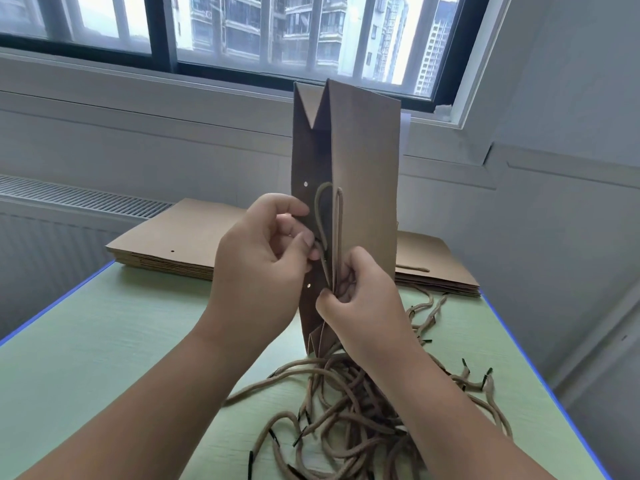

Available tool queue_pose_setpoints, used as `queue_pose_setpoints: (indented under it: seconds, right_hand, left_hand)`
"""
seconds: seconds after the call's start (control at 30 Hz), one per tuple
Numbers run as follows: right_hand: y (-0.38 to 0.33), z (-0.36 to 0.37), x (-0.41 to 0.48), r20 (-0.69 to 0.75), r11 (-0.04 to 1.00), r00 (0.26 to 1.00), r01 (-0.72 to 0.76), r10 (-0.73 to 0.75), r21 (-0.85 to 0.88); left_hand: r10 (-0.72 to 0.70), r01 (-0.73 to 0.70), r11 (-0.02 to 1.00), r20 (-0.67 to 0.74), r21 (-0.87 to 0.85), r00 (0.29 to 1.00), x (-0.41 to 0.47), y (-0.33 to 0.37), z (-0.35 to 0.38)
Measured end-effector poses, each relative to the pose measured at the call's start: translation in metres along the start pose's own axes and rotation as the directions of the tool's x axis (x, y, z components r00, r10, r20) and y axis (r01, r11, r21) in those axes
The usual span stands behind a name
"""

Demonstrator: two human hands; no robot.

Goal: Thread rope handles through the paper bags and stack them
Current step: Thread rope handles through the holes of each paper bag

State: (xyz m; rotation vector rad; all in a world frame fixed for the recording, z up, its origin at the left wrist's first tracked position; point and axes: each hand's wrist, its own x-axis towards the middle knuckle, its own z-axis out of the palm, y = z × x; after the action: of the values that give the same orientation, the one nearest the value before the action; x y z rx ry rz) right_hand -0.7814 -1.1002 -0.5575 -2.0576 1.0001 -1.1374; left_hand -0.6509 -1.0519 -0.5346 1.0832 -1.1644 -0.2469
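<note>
A brown paper bag (363,161) stands on end in front of me, its folded side gusset toward me, with two small punched holes showing on its left panel. A tan rope handle (337,220) loops up along the near edge. My left hand (263,268) holds the left panel and pinches the rope between thumb and fingers. Lower down, my right hand (360,299) grips the rope's lower part and the bag's edge. A tangle of loose tan ropes with black tips (346,410) lies on the table under my right forearm.
The pale green table (121,358) has a blue edge. A flat stack of unthreaded bags (173,240) lies at the back left. Another stack (433,268) with a rope handle showing lies at the back right. A window and radiator are behind.
</note>
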Motion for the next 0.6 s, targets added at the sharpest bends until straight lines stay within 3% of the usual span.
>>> queue_pose_setpoints:
  seconds: [0.27,0.5,0.6]
  right_hand:
    - [0.002,0.003,0.0,-0.006,1.0,1.0,0.008,-0.008,-0.025]
    - [0.006,0.009,0.002,-0.007,1.0,1.0,0.014,-0.014,0.012]
    - [0.009,0.009,0.004,-0.007,0.999,0.999,0.033,-0.033,0.005]
  left_hand:
    - [-0.023,0.024,1.0,-0.113,0.015,0.993,0.001,0.004,0.008]
    - [-0.06,0.06,0.998,-0.061,-0.012,0.996,-0.001,0.007,0.017]
    - [-0.015,0.015,1.0,-0.013,0.004,1.0,-0.006,0.01,0.02]
